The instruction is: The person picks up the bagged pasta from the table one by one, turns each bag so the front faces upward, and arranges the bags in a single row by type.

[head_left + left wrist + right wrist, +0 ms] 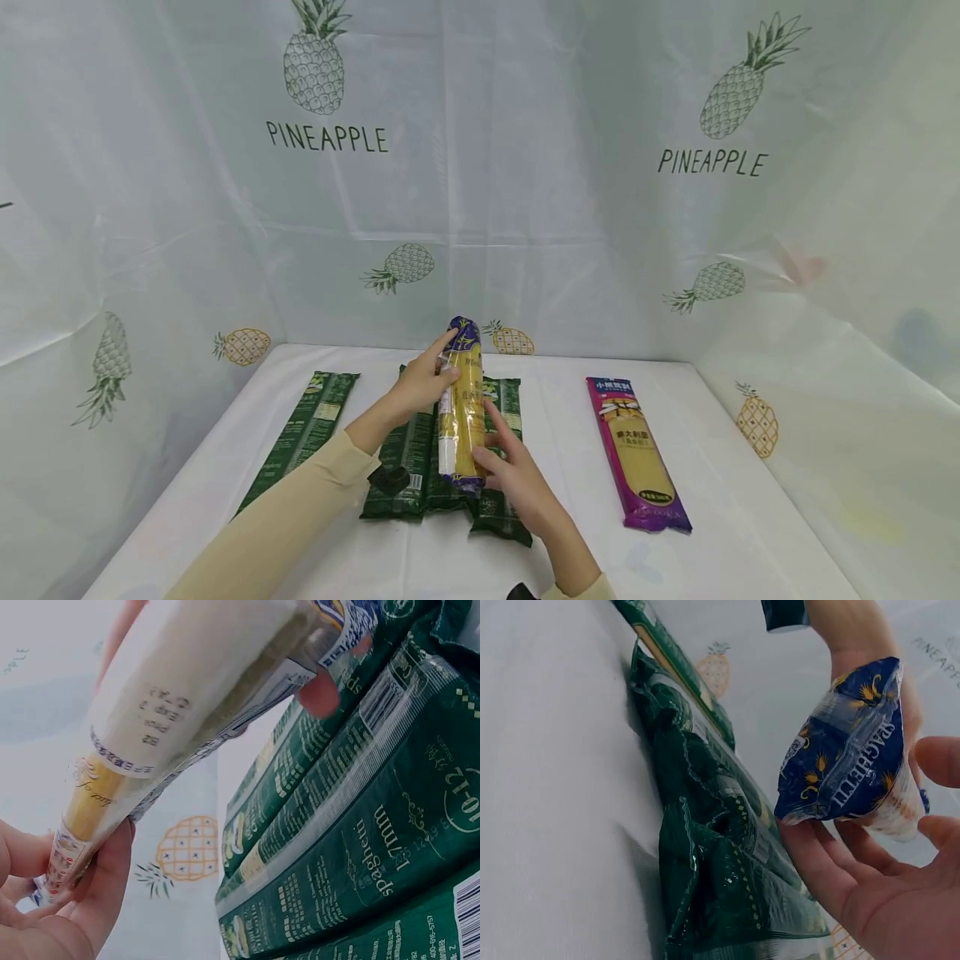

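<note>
A yellow spaghetti pack (463, 392) with dark blue ends is held up over the green spaghetti packs. My left hand (418, 385) grips its far end, thumb and fingers on either side. Around the near end my right hand (517, 475) curls its fingers, thumb on the other side. Printed on the pack's blue end (855, 750), the word SPAGHETTI faces the right wrist camera. Behind and below it lie three green spaghetti packs (401, 467) side by side, partly hidden by the yellow pack and hands; one (360, 862) reads 1.7mm.
Another green pack (300, 437) lies apart on the left of the white-covered table (570, 500). On the right lies a pink and purple pasta pack (637, 458). A pineapple-print curtain (525, 208) stands behind and along both sides.
</note>
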`<state>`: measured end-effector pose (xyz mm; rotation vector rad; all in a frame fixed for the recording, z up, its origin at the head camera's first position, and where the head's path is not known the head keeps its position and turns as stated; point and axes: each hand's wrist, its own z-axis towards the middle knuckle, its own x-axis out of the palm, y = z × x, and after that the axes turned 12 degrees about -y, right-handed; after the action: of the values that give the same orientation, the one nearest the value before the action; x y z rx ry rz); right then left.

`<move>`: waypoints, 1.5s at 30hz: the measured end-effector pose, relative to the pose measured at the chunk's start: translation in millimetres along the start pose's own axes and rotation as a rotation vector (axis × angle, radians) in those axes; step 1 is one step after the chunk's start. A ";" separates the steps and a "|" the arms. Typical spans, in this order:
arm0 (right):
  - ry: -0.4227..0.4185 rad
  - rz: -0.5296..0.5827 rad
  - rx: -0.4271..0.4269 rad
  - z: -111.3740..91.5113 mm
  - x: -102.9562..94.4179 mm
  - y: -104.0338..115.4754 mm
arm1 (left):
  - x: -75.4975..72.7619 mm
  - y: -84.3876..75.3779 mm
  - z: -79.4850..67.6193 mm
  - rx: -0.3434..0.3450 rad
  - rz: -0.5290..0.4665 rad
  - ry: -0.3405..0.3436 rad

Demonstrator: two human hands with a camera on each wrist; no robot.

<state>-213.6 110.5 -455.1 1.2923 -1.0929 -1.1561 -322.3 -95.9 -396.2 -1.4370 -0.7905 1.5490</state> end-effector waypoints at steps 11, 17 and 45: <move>0.134 0.336 0.157 0.3 -4.1 -13.4 | 0.1 -1.4 -3.7 -0.019 -0.055 0.039; 0.079 0.288 0.116 2.0 -2.0 -16.3 | 1.5 3.2 -1.8 -0.051 -0.070 0.054; -0.100 -0.033 -0.088 -2.7 15.2 -5.0 | 0.2 5.4 0.3 0.036 0.030 0.034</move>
<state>-209.1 96.0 -460.8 1.1992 -1.0848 -1.2908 -323.5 -98.0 -401.0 -1.4514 -0.7206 1.5503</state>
